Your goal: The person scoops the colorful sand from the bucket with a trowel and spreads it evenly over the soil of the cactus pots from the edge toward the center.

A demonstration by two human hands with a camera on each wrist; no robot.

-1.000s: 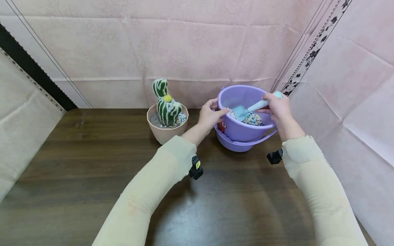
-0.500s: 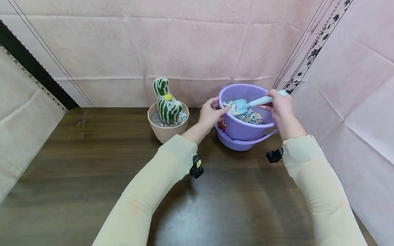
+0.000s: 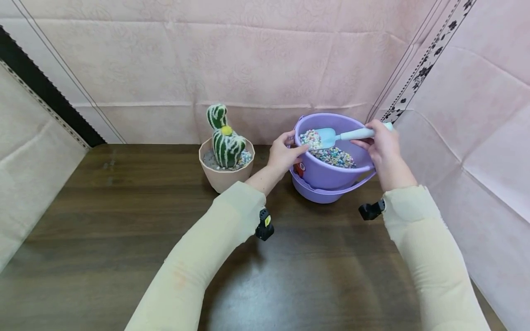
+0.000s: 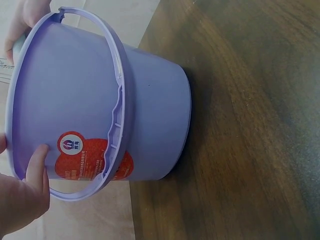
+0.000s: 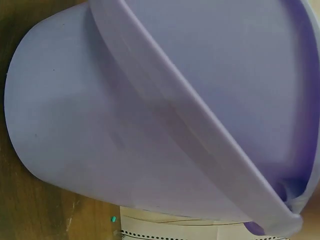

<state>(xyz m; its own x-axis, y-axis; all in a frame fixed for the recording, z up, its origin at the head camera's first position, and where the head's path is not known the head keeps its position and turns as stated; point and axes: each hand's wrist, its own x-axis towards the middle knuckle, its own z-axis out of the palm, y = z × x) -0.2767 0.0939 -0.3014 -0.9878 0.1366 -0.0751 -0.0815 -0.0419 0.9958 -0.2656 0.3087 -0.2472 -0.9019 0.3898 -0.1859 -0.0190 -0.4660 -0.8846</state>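
Note:
A purple bucket (image 3: 331, 177) stands on the table at the right in the head view, with multicoloured pebbles (image 3: 337, 158) inside. My left hand (image 3: 281, 156) grips its left rim; in the left wrist view a digit lies against the outer wall near a red label (image 4: 80, 157). My right hand (image 3: 383, 142) holds the light blue handle of a small shovel (image 3: 329, 138). The shovel's blade is inside the bucket's mouth, carrying a heap of pebbles. In the right wrist view the bucket wall (image 5: 100, 115) fills most of the picture, and the shovel is hidden.
Left of the bucket stands a beige pot (image 3: 225, 179) with a striped green cactus (image 3: 227, 149), grey gravel and some coloured pebbles. The bucket's handle (image 4: 117, 100) hangs down its front. A cloth-covered wall (image 3: 265, 69) rises behind the brown table (image 3: 165, 257).
The shovel has come up out of the pebbles and levelled, with a heap now plain on its blade. My right hand has shifted slightly right. The left hand keeps its place on the rim.

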